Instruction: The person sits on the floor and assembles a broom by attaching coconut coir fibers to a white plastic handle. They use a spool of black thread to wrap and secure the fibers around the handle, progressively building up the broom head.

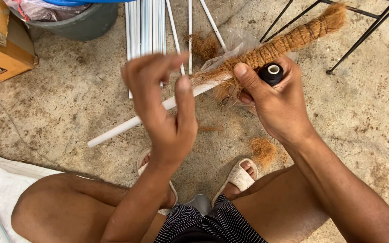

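Bare knees frame the left hand (160, 108), fingers loosely pinched, perhaps on fine thread. Right hand (273, 101) grips a black thread spool (271, 73) against a white plastic pipe wrapped in brown coconut fibre (275, 47).

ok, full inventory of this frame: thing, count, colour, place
fibre-wrapped pipe: 1, brown on white, slanting from centre to top right
spool: 1, black, in right hand
pipes: several, white, floor top centre
fibre tufts: a few, brown, floor
plastic bag: 1, clear, behind the wrapped pipe
box: 1, orange, top left
tub: 1, grey, top left
metal frame: 1, black, top right
sack: 1, white, bottom left
sandals: 2, cream, on feet
left hand: raised, fingers pinched, centre
right hand: grips spool and wrapped pipe
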